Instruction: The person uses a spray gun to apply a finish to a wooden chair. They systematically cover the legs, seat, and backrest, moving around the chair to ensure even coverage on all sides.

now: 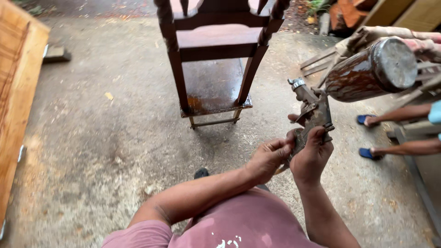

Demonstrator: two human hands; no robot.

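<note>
Spray gun (317,112) in both hands

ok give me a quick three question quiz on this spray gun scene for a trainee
1. True or false: both hands grip the spray gun at its handle.
2. Which piece of furniture stands on the floor ahead of the person? A) a dark wooden chair B) a metal cabinet C) a glass table
3. Fill in: the gun's paint cup points toward the ____ side of the picture.

Key
1. True: the left hand and right hand both close on the handle.
2. A: the wooden chair stands on the concrete floor.
3. Right.
</note>
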